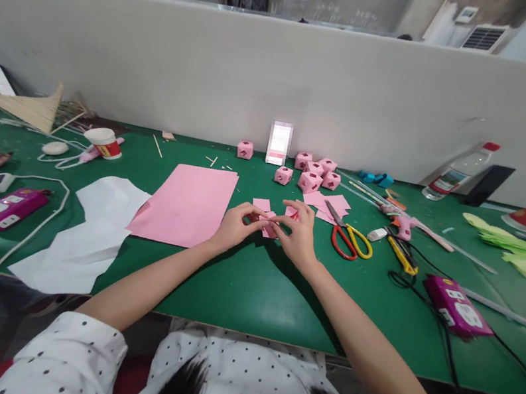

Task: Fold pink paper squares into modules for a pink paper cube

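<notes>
Over the middle of the green table, my left hand (239, 223) and my right hand (298, 233) meet at the fingertips. Between them they pinch a small piece of pink paper (269, 222), partly hidden by the fingers. Another small pink paper piece (261, 204) lies just beyond the left fingers. Past my right hand sit several folded pink paper cubes (310, 181) with dark openings in their faces. Loose pink squares (332, 203) lie beside them, with scissors (346, 231) resting partly on top. A stack of larger pink sheets (186, 204) is left of my left hand.
White paper (76, 253), a purple power box (9, 208) and a paper cup (104, 142) are on the left. A yellow cutter (402, 255), glue gun (404, 226), second purple box (457, 307), cables and a leaning bottle (461, 171) are on the right. A grey partition (188, 70) stands behind.
</notes>
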A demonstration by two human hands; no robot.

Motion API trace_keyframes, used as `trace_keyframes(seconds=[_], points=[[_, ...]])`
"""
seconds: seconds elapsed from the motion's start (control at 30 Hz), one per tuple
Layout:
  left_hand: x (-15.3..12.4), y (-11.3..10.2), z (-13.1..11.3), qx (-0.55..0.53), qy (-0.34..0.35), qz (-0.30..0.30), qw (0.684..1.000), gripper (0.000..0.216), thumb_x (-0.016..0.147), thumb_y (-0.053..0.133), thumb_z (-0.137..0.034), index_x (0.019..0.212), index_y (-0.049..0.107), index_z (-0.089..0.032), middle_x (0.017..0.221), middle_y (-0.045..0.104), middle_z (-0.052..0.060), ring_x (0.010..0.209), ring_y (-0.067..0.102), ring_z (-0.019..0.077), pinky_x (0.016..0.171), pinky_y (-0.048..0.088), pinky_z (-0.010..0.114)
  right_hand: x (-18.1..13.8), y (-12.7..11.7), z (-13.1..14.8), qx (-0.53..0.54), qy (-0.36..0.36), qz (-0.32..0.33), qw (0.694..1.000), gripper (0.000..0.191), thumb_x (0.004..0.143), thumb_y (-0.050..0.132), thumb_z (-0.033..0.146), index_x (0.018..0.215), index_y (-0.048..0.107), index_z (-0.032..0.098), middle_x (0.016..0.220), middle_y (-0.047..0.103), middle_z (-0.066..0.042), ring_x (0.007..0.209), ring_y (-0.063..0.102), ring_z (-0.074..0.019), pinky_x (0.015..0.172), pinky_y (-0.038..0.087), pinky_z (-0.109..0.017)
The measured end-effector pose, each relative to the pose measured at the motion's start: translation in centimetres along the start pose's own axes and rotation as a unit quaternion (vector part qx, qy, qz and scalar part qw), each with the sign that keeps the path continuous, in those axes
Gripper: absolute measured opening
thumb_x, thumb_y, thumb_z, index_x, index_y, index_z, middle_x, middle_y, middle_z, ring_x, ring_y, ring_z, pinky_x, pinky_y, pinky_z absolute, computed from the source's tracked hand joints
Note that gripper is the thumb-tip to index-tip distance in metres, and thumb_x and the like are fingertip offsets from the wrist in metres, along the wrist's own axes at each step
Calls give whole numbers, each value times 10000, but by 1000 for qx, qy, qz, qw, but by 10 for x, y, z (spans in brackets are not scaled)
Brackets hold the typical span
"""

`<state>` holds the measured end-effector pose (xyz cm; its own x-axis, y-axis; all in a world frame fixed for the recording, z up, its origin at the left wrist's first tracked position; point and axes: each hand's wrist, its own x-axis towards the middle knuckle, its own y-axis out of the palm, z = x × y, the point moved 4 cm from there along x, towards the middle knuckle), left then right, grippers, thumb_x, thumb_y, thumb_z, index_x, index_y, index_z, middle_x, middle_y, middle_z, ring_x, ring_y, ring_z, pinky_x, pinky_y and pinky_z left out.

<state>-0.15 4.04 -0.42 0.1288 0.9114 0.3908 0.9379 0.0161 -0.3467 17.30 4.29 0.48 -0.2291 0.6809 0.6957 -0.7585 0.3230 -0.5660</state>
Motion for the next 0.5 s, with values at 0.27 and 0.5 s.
trace_keyframes(seconds=[0.27,0.5], points=[[-1,-2,-2,6,17,-10,1000,227,817,683,-421,825,717,-197,847,618,25,758,580,144,638,424,258,-1,3,4,5,-8,18,1000,122,875,641,314,852,755,277,1231,599,-73,1273,387,-311,1073,353,-551],[1,-3,-2,-2,25,-15,1000,210,820,686,-396,808,725,-189,802,599,14,738,557,136,641,418,253,-2,2,5,-10,-20,17,1000,119,884,632,297,863,743,260,1210,610,-70,1261,407,-302,1062,382,-536]])
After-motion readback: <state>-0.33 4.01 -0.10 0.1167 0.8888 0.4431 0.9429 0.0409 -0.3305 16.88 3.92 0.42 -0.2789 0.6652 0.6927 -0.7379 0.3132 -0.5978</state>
